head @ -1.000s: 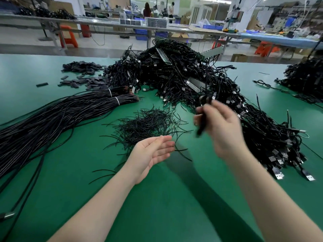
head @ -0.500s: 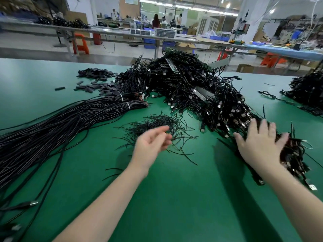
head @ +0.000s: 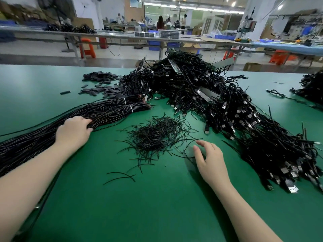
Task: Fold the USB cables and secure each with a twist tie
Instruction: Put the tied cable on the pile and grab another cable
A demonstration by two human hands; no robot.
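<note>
A wide green work table (head: 157,206) is seen from above, through a camera worn on the head of a person whose two bare forearms reach forward over it.

At the left, a long sheaf of straight black unfolded USB cables (head: 104,110) is laid across the table, bound near its far end by two white bands (head: 130,108). The left hand (head: 73,131) is placed on top of this sheaf, its fingers curled down over the strands; whether a single cable has been separated cannot be told.

In the middle, a loose heap of short black twist ties (head: 155,135) is spread out, with a few strays lying nearer the viewer. The right hand (head: 210,158) is held just beside the heap's near right edge, fingers loosely bent and spread, nothing held in it; its fingertips are close to a stray tie.

To the right and behind, a large tangled mound of black finished cables with silver USB plugs (head: 236,119) is piled. A scatter of small flat dark pieces (head: 99,84) lies at the far left.

The step in hand is judged to be the start of a fresh cable. Next, one cable would need to be drawn free of the sheaf, and one tie pinched from the heap.
</note>
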